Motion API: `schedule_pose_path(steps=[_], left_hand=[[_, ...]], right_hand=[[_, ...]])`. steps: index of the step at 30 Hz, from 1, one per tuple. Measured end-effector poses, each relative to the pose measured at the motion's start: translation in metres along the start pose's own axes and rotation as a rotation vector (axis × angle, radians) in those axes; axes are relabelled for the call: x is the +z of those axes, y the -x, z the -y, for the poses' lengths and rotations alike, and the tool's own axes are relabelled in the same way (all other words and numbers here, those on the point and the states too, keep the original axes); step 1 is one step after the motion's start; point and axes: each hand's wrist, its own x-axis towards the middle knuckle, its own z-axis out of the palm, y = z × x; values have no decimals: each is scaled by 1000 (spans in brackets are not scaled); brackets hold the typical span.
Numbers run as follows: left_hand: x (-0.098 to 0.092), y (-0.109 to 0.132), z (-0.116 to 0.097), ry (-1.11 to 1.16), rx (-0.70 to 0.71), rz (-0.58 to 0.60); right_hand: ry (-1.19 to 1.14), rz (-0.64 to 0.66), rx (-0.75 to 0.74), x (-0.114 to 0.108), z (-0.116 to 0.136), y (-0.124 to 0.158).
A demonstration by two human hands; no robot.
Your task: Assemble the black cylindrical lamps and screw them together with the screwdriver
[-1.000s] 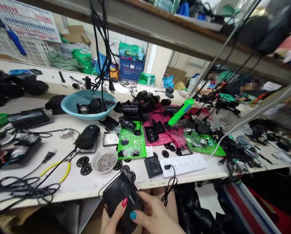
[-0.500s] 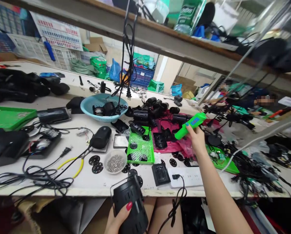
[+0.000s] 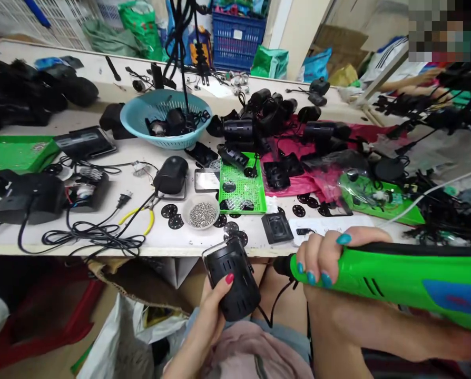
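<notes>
My left hand (image 3: pixel 214 305) is wrapped round a black plastic lamp housing (image 3: pixel 235 287) with slots in its side and a thin metal bracket at the top. It is held tilted above my lap, just below the bench edge, and a black cord hangs from it. My right hand (image 3: pixel 324 260), at the right, is closed round a green electric screwdriver (image 3: pixel 393 273) with a blue label; its black nose points left, close to the housing. Just beyond the bench edge stand a bowl of small screws (image 3: pixel 202 215) and a square black plastic part (image 3: pixel 277 228).
On the bench lie a green perforated tray (image 3: pixel 240 202), yellow-handled pliers (image 3: pixel 149 221), coiled black cords (image 3: pixel 89 239) and a white power strip (image 3: pixel 338 223). A blue basket (image 3: pixel 138 121) holds black parts. Cables (image 3: pixel 182 47) hang above it. Another person's arm (image 3: pixel 413 81) shows far right.
My right hand has brought the green electric screwdriver down from over the pink plastic towards the lamp housing. My left hand still grips the housing. The view has tilted down.
</notes>
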Motion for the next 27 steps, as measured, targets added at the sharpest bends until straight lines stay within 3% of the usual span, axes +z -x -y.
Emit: schedule_pose_path(steps=[3, 7, 10, 14, 17, 20, 22, 23, 27], left_hand=[[3, 3, 4, -61, 27, 49], [8, 8, 4, -107, 48, 96], [11, 11, 3, -127, 70, 117], [12, 13, 3, -150, 99, 123], [6, 12, 6, -168, 62, 57], [-7, 11, 8, -190, 29, -47], [-18, 9, 9, -212, 44, -99], [-23, 8, 9, -222, 64, -117], [-42, 4, 16, -242, 154, -144]], right_hand=[[-78, 44, -44, 2, 2, 2], [-215, 72, -67, 0, -28, 3], [-188, 83, 2, 3, -47, 8], [-67, -69, 58, 17, -35, 11], [7, -277, -34, 20, -13, -6], [-65, -610, -204, 5, -9, -41], [-91, -751, -243, -16, -19, -65], [-88, -770, -239, -27, -26, -75], [-24, -645, -114, -70, -56, -89]])
